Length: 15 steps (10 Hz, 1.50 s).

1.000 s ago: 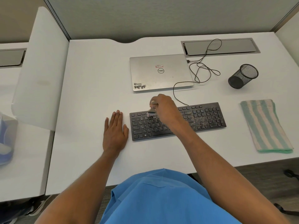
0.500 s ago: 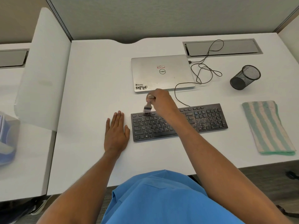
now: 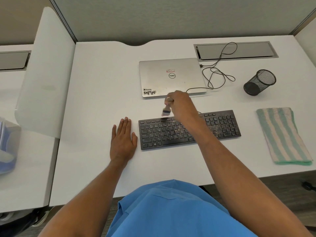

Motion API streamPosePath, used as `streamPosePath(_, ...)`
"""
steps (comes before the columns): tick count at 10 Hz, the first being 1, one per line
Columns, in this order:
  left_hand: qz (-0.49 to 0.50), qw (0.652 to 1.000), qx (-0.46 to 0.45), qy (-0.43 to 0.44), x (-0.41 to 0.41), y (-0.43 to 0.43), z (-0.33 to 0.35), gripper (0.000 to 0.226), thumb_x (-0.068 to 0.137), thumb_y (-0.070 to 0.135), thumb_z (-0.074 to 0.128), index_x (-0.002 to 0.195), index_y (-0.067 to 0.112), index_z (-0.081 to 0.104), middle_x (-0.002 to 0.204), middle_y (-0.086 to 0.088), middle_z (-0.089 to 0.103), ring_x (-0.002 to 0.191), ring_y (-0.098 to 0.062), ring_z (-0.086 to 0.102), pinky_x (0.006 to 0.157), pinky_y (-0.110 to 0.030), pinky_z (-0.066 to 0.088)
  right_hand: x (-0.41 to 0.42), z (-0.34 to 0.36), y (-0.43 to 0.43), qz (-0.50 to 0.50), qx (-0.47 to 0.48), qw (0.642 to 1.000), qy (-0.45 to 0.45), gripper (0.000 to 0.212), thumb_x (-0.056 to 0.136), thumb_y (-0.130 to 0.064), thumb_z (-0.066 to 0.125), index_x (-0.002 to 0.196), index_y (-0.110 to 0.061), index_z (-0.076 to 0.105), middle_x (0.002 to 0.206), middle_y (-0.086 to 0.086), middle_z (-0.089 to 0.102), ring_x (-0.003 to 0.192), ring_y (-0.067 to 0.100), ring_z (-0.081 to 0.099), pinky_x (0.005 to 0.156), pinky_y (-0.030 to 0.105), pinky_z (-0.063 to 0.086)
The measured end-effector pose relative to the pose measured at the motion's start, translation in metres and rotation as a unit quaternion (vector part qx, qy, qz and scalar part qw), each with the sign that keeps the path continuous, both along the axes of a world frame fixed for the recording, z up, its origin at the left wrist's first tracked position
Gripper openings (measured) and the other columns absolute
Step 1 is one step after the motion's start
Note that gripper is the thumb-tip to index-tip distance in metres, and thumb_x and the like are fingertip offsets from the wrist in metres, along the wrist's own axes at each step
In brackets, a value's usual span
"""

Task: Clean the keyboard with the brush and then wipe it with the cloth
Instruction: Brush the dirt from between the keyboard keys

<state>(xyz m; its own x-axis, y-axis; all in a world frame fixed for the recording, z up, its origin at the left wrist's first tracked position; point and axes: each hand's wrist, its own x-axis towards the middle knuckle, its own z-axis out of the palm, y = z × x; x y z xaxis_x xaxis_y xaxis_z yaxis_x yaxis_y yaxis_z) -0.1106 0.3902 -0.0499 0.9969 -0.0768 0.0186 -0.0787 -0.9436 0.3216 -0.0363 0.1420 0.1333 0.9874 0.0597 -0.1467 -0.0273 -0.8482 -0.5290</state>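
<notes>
**Brush held at the keyboard's top row, cloth lying at frame right**

A black, flat, full-size computer keyboard point(image 3: 222, 124) lies on the white counter point(image 3: 102, 82) just right of the frame's centre, its long side running left to right. Pale brown crumbs speckle its middle keys and the block of keys toward its right end.

The right hand point(image 3: 182, 104) is above the keyboard's upper edge, fingers curled round the light wooden handle of a small flat brush point(image 3: 166, 111). The brush points down and is blurred; its bristles are at the top key row, left of the keyboard's middle, but whether they touch the keys cannot be told. The right forearm crosses the keyboard's centre.

The left hand point(image 3: 122, 139) lies palm down on the counter just beside the keyboard's left end, fingers point(image 3: 125, 124) straight and together, holding nothing.

A folded green-and-cream striped cloth point(image 3: 282, 135) lies at the right of the frame, apart from the keyboard.

Above the keyboard is a closed silver laptop point(image 3: 171, 76), with a thin black cable point(image 3: 218, 72) looping to its right. A black wire-mesh cup point(image 3: 259, 82) lies tipped on its side at the upper right.
</notes>
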Motion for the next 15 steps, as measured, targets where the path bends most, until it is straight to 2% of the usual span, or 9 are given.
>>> streamPosePath(4, 0.000, 1.000, 0.000, -0.005, 0.000, 0.000, -0.001, 0.066, 0.104, 0.035, 0.028, 0.166, 0.010, 0.030, 0.174, -0.005, 0.026, 0.163, -0.017, 0.016, 0.133, -0.045, 0.007, -0.010, -0.014, -0.022, -0.040, -0.060, 0.997, 0.015, 0.019, 0.097, -0.007, 0.050, 0.104, -0.009, 0.068, 0.101, 0.012, 0.067, 0.090, 0.027, 0.063, 0.079, 0.040, 0.056)
streamPosePath(5, 0.001, 1.000, -0.003, -0.007, -0.001, 0.000, -0.001, 0.066, 0.104, 0.035, 0.028, 0.165, 0.010, 0.030, 0.174, -0.005, 0.026, 0.162, -0.017, 0.017, 0.133, -0.045, 0.007, -0.010, -0.013, -0.031, -0.087, -0.021, 0.996, 0.008, 0.019, 0.098, -0.006, 0.049, 0.104, -0.006, 0.068, 0.102, 0.013, 0.068, 0.084, 0.022, 0.066, 0.070, 0.030, 0.060)
streamPosePath(6, 0.001, 1.000, -0.003, -0.006, 0.000, 0.001, -0.002, 0.067, 0.104, 0.036, 0.027, 0.166, 0.010, 0.030, 0.174, -0.005, 0.026, 0.163, -0.017, 0.016, 0.133, -0.044, 0.006, -0.018, -0.005, -0.013, -0.074, 0.045, 0.996, 0.019, 0.018, 0.103, -0.007, 0.050, 0.104, -0.007, 0.068, 0.090, 0.001, 0.065, 0.071, 0.000, 0.060, 0.049, 0.001, 0.043)
streamPosePath(7, 0.001, 1.000, -0.005, -0.003, 0.000, 0.001, -0.002, 0.067, 0.104, 0.036, 0.027, 0.166, 0.010, 0.029, 0.174, -0.005, 0.025, 0.163, -0.016, 0.015, 0.134, -0.043, 0.005, -0.022, -0.011, 0.006, -0.026, 0.056, 0.998, 0.016, 0.018, 0.103, -0.009, 0.052, 0.104, -0.011, 0.069, 0.090, -0.002, 0.063, 0.071, -0.003, 0.058, 0.050, -0.003, 0.039)
streamPosePath(9, 0.000, 1.000, -0.007, -0.003, -0.001, 0.000, 0.000, 0.066, 0.105, 0.035, 0.028, 0.166, 0.010, 0.028, 0.174, -0.005, 0.024, 0.163, -0.016, 0.014, 0.134, -0.043, 0.004, -0.028, -0.014, 0.009, -0.011, 0.054, 0.998, 0.030, 0.018, 0.099, -0.001, 0.053, 0.091, -0.006, 0.068, 0.086, 0.002, 0.061, 0.067, 0.002, 0.058, 0.046, 0.000, 0.037)
streamPosePath(11, 0.000, 1.000, -0.009, -0.007, -0.001, 0.000, -0.001, 0.067, 0.104, 0.035, 0.027, 0.166, 0.009, 0.029, 0.174, -0.005, 0.025, 0.163, -0.017, 0.016, 0.133, -0.043, 0.005, -0.027, -0.012, -0.020, -0.110, 0.051, 0.993, 0.013, 0.024, 0.096, 0.000, 0.051, 0.074, -0.005, 0.057, 0.067, -0.001, 0.055, 0.058, 0.011, 0.061, 0.050, 0.015, 0.055)
streamPosePath(12, 0.001, 1.000, -0.011, -0.008, -0.001, 0.000, -0.001, 0.067, 0.105, 0.035, 0.028, 0.166, 0.010, 0.028, 0.174, -0.005, 0.025, 0.163, -0.016, 0.015, 0.133, -0.044, 0.006, -0.038, -0.004, -0.008, -0.118, 0.056, 0.991, -0.015, 0.026, 0.101, -0.009, 0.052, 0.076, -0.004, 0.059, 0.068, -0.001, 0.059, 0.046, -0.002, 0.055, 0.042, 0.007, 0.036)
streamPosePath(14, 0.000, 1.000, -0.007, -0.008, -0.001, 0.000, -0.001, 0.067, 0.105, 0.035, 0.028, 0.166, 0.009, 0.028, 0.174, -0.006, 0.025, 0.163, -0.017, 0.016, 0.133, -0.044, 0.007, -0.039, -0.018, 0.011, -0.117, 0.063, 0.991, -0.007, 0.027, 0.098, -0.017, 0.057, 0.074, -0.005, 0.062, 0.071, 0.006, 0.067, 0.056, 0.011, 0.056, 0.054, 0.026, 0.041)
streamPosePath(15, -0.002, 1.000, -0.005, -0.009, -0.001, 0.000, -0.002, 0.066, 0.105, 0.035, 0.028, 0.166, 0.009, 0.029, 0.174, -0.006, 0.026, 0.163, -0.017, 0.017, 0.133, -0.044, 0.007, -0.039, -0.017, 0.007, -0.120, 0.049, 0.992, -0.012, 0.029, 0.099, -0.013, 0.053, 0.072, -0.004, 0.059, 0.068, 0.008, 0.066, 0.050, 0.005, 0.057, 0.049, 0.022, 0.043)
